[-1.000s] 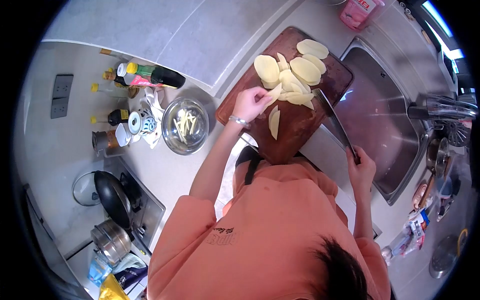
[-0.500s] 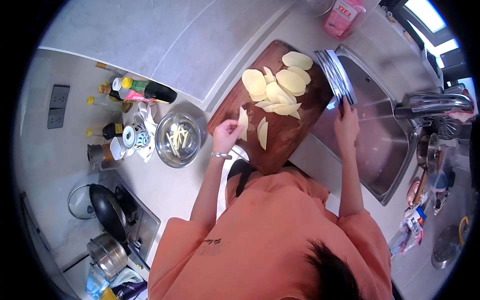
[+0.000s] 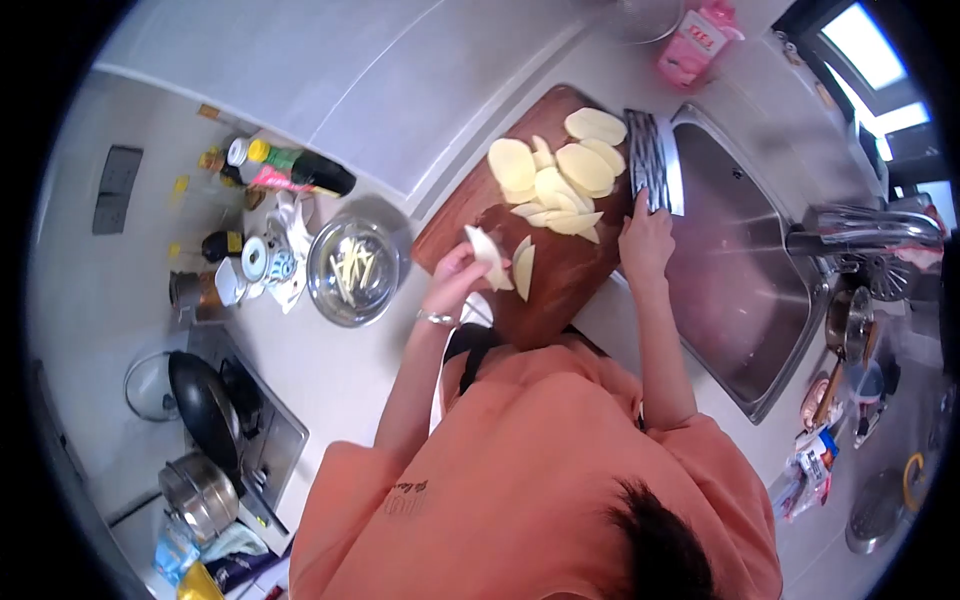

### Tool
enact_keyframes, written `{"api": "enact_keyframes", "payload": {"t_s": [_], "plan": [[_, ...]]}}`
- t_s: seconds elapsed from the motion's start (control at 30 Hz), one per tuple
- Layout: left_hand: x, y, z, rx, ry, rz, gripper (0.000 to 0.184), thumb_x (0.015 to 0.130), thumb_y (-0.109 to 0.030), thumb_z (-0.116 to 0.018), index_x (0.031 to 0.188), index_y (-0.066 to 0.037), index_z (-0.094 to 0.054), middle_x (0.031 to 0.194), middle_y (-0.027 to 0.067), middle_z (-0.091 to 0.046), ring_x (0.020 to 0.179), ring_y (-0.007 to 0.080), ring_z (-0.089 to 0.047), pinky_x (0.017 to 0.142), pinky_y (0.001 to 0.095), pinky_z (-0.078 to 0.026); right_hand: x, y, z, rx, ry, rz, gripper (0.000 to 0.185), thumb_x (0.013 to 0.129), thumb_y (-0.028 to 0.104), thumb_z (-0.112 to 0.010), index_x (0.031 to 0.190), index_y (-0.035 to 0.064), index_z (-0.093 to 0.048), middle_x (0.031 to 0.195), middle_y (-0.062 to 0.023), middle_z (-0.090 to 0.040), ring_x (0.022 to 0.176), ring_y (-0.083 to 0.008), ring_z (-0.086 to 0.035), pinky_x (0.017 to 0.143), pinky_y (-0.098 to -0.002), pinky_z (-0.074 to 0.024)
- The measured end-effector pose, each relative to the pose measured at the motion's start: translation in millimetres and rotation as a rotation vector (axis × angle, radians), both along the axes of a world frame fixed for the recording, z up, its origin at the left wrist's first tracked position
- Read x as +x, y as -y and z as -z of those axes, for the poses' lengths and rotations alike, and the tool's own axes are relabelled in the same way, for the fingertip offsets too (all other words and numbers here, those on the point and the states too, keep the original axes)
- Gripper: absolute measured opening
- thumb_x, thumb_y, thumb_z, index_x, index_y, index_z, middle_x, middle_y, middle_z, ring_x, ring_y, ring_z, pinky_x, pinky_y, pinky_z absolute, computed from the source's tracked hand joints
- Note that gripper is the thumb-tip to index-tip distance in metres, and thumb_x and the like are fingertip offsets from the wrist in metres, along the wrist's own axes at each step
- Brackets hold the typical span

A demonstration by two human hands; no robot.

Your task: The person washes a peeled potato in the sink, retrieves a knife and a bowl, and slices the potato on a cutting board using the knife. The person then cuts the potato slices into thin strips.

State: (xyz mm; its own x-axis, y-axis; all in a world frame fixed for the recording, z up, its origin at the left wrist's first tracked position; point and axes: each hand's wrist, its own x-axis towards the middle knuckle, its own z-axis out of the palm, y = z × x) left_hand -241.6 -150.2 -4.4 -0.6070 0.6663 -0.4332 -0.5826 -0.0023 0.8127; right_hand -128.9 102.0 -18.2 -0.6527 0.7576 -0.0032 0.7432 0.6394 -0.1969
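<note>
My left hand point(image 3: 457, 277) pinches a pale potato slice point(image 3: 485, 252) just above the near left part of a reddish-brown cutting board point(image 3: 470, 200). In my right hand point(image 3: 647, 240) is a broad-bladed cleaver point(image 3: 655, 160), its blade over the board's right edge beside the sink; the fingers wrap its handle, mostly hidden. Several round potato slices point(image 3: 558, 185) lie overlapping on the far half of the board. A cut half-round potato piece point(image 3: 524, 270) rests right of my left hand. Left of the board, a glass bowl point(image 3: 322, 300) holds thin potato strips point(image 3: 352, 270).
A steel sink point(image 3: 740, 400) with a faucet point(image 3: 860, 228) lies to the right. Bottles point(image 3: 300, 170) and a patterned jar point(image 3: 262, 260) stand left against the wall. A black wok point(image 3: 205, 410) and a steel pot point(image 3: 198, 497) are at lower left. A pink bottle point(image 3: 692, 50) stands behind the sink.
My left hand has lifted and tilted the potato slice from the board. My right hand has moved left with the cleaver, from over the sink to the board's edge.
</note>
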Motion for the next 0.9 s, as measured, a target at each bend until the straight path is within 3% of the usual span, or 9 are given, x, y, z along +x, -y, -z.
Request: {"api": "enact_keyframes", "payload": {"t_s": [0.27, 0.33, 0.43, 0.47, 0.5, 0.53, 0.6, 0.77, 0.9], "plan": [[4, -6, 0, 0.021, 0.011, 0.025, 0.017, 0.086, -0.007, -0.058, 0.102, -0.004, -0.053, 0.101, 0.014, -0.064, 0.092, 0.0192, -0.063, 0.081, 0.0322, -0.052, 2, 10, -7, 0.105, 0.099, -0.137, 0.046, 0.086, 0.03, -0.056, 0.127, 0.0113, -0.048, 0.094, -0.013, -0.051, 0.09, -0.0299, -0.054, 0.071, -0.0415, -0.0477], [5, -7, 2, 0.03, 0.003, 0.02, 0.017, 0.086, -0.007, -0.059, 0.102, -0.004, -0.054, 0.1, 0.013, -0.064, 0.092, 0.0188, -0.063, 0.082, 0.032, -0.052, 2, 17, -27, 0.193, -0.091, -0.2, 0.039, 0.085, 0.028, -0.057, 0.12, 0.0106, -0.052, 0.092, -0.012, -0.052, 0.089, -0.0294, -0.054, 0.072, -0.0423, -0.0459], [10, -10, 5, 0.004, -0.015, -0.019, 0.017, 0.084, -0.006, -0.062, 0.099, -0.005, -0.055, 0.097, 0.0081, -0.064, 0.09, 0.0153, -0.063, 0.079, 0.0295, -0.052, -11, 53, -43, -0.147, -0.573, -0.475, 0.018, 0.083, 0.022, -0.062, 0.091, 0.0055, -0.063, 0.088, -0.0122, -0.056, 0.084, -0.0293, -0.056, 0.071, -0.0379, -0.0455], [11, -11, 7, 0.015, -0.061, -0.001, 0.017, 0.083, -0.005, -0.063, 0.097, -0.005, -0.056, 0.095, 0.006, -0.063, 0.088, 0.0135, -0.062, 0.077, 0.0281, -0.051, -19, 72, -50, -0.453, -0.651, -0.416, 0.021, 0.08, 0.023, -0.067, 0.087, 0.0036, -0.064, 0.082, -0.0113, -0.057, 0.076, -0.0272, -0.057, 0.066, -0.035, -0.046], [11, -12, 8, 0.025, -0.107, 0.015, 0.017, 0.081, -0.004, -0.065, 0.096, -0.005, -0.056, 0.093, 0.0038, -0.063, 0.086, 0.0116, -0.062, 0.075, 0.0267, -0.051, -24, 84, -47, -0.561, -0.664, -0.4, 0.021, 0.078, 0.022, -0.069, 0.085, 0.0022, -0.064, 0.075, -0.0101, -0.059, 0.065, -0.0223, -0.057, 0.061, -0.0317, -0.046], [13, -12, 10, 0.023, -0.104, 0.01, 0.017, 0.081, -0.004, -0.065, 0.096, -0.005, -0.056, 0.093, 0.0038, -0.063, 0.086, 0.0116, -0.062, 0.075, 0.0267, -0.051, -26, 90, -43, -0.565, -0.66, -0.404, 0.021, 0.078, 0.022, -0.069, 0.085, 0.0022, -0.064, 0.075, -0.0101, -0.059, 0.065, -0.0223, -0.057, 0.061, -0.0317, -0.046], [14, -11, 13, 0.018, -0.179, 0.023, 0.017, 0.081, -0.005, -0.066, 0.094, -0.005, -0.056, 0.091, 0.0025, -0.062, 0.083, 0.0095, -0.061, 0.072, 0.0251, -0.051, -32, 96, -33, -0.887, -0.624, -0.381, 0.021, 0.077, 0.02, -0.07, 0.086, 0.0023, -0.063, 0.071, -0.0089, -0.061, 0.059, -0.0165, -0.056, 0.056, -0.0281, -0.0452], [17, -5, 6, -0.035, -0.033, -0.081, 0.017, 0.082, -0.007, -0.066, 0.094, -0.005, -0.055, 0.094, 0.0054, -0.064, 0.087, 0.0132, -0.063, 0.074, 0.0254, -0.052, -30, 79, -14, -0.84, -0.799, -0.261, 0.017, 0.077, 0.014, -0.072, 0.079, -0.0012, -0.064, 0.066, -0.0043, -0.062, 0.058, -0.0089, -0.056, 0.053, -0.0238, -0.0439], [17, 1, 6, -0.017, 0.089, -0.16, 0.018, 0.084, -0.009, -0.063, 0.1, -0.004, -0.055, 0.098, 0.009, -0.065, 0.093, 0.0172, -0.063, 0.081, 0.0273, -0.052, -25, 69, -20, -1.111, -0.628, -0.145, 0.017, 0.08, 0.015, -0.07, 0.085, -0.0008, -0.065, 0.068, -0.0029, -0.062, 0.06, -0.0077, -0.057, 0.054, -0.0215, -0.0453]]}}
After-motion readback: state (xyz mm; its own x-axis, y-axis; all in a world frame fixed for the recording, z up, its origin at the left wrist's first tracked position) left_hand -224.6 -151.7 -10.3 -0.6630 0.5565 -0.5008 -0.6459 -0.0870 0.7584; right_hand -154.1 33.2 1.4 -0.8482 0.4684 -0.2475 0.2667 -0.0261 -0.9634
